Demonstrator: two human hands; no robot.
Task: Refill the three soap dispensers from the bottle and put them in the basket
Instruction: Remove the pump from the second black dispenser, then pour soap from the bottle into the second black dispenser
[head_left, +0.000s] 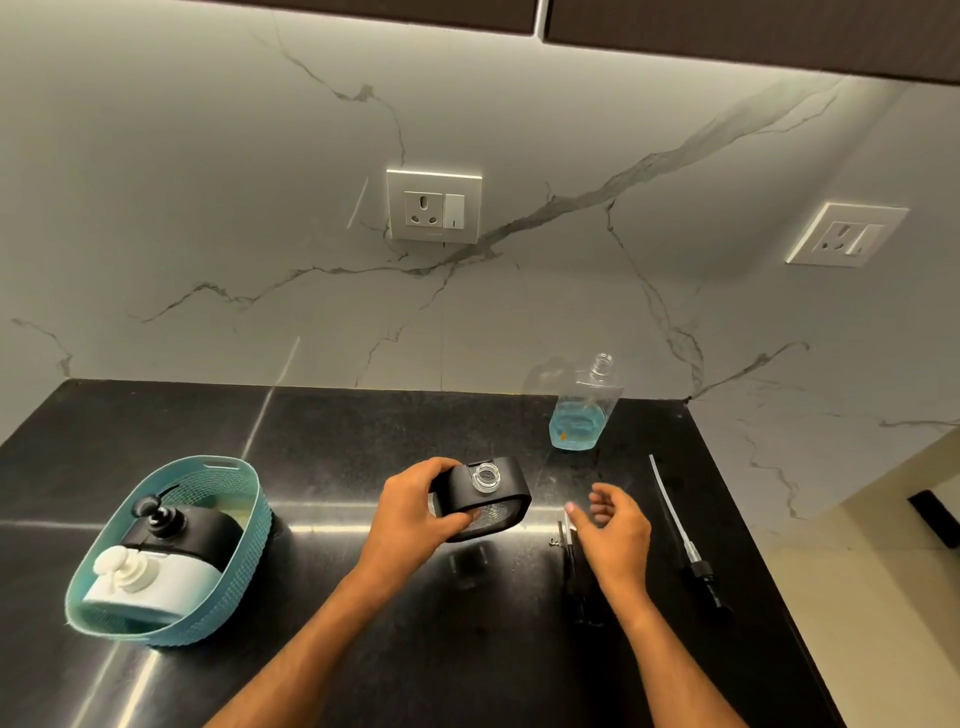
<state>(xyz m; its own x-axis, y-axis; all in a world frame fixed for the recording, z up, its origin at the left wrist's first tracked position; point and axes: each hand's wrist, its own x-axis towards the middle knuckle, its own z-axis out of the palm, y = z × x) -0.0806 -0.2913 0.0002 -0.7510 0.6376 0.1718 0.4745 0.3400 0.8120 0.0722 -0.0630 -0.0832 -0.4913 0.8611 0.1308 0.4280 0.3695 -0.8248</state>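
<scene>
On my far left the teal basket sits on the black counter with two dispensers already inside, pumps on — a black one toward the back and a white one toward me — so I judge two of the three done. Moving right, my left hand grips the third dispenser, black and held just above the counter, thumb across its near face and fingers over the far top edge; its clear threaded neck is open and the pump is off. My right hand hangs beside it, fingers loosely curled and holding nothing; something small and dark lies under it that I cannot make out. Further right and back, the refill bottle stands uncapped against the wall, blue liquid only in its lower part. At the right edge lies a pump head with its long dip tube. What looks left: fill if needed, screw a pump on, drop it in the basket. The counter is polished and glary — behind it veined white marble, two sockets, dark cabinets above.
</scene>
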